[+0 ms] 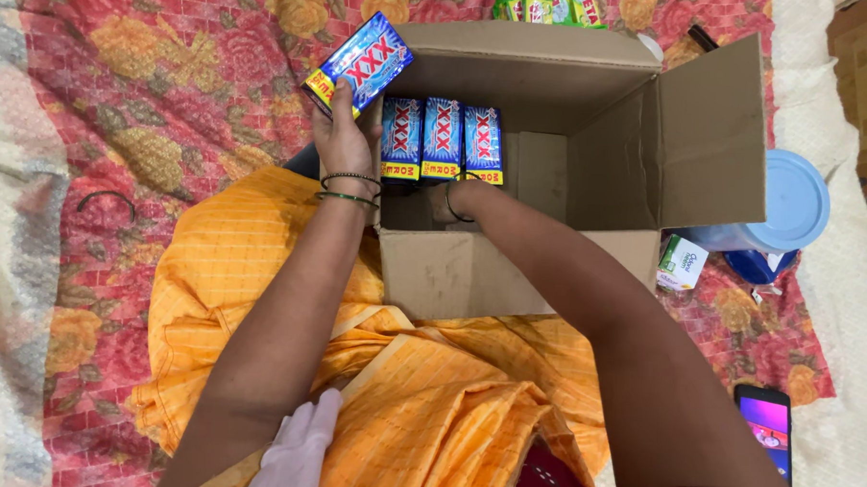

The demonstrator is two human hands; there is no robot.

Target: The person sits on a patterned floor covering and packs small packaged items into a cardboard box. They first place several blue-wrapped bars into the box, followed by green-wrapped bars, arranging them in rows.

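1. The left hand (349, 140) is holding a blue soap packet (359, 62) up over the left rim of the cardboard box (452, 268); its grip is closing around the packet's lower end, thumb on the printed face and the other fingers behind it.
2. The packet is sitting tilted, its yellow end pointing down and left, and it is hanging clear of the box's inside.
3. Two thin bangles (350, 189) are circling the left wrist.
4. The right hand (446, 202) is reaching down into the box, just below a row of three upright blue packets (442, 140). The box's near wall is hiding its fingers, so I cannot tell how wide its grip is or whether it is holding anything.
5. The three packets are standing side by side against the far left part of the box, touching one another, yellow ends down.
6. The box is lying open on a floral red bedspread (170, 81), with its right flap standing up and the person's orange garment (428, 407) pressing against its near side.
7. To the right of the box, a blue-lidded plastic container (788, 203) and a small white-and-green carton (682, 262) are resting on the bedspread.
8. Green packets (547, 5) are lying beyond the box's far edge.
9. A phone (766, 426) with a lit screen is lying at the lower right.
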